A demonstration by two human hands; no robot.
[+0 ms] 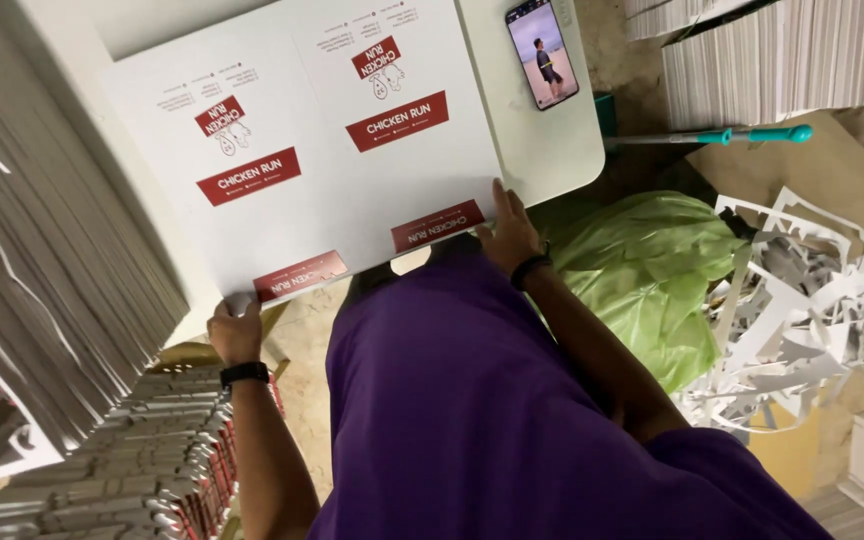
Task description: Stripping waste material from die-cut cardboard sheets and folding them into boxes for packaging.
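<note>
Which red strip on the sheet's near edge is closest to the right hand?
The red strip on the right side, just beside the right hand; the other strip lies nearer the left hand.

White red-labelled carton sheet [302, 150] on table; lit phone screen [543, 52] beside.

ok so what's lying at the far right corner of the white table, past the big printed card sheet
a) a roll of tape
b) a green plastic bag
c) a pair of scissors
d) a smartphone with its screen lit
d: a dark-framed smartphone lies flat with its screen lit on the white table, just beyond the large white card sheet with red printed panels that both hands hold by its near edge.
</note>
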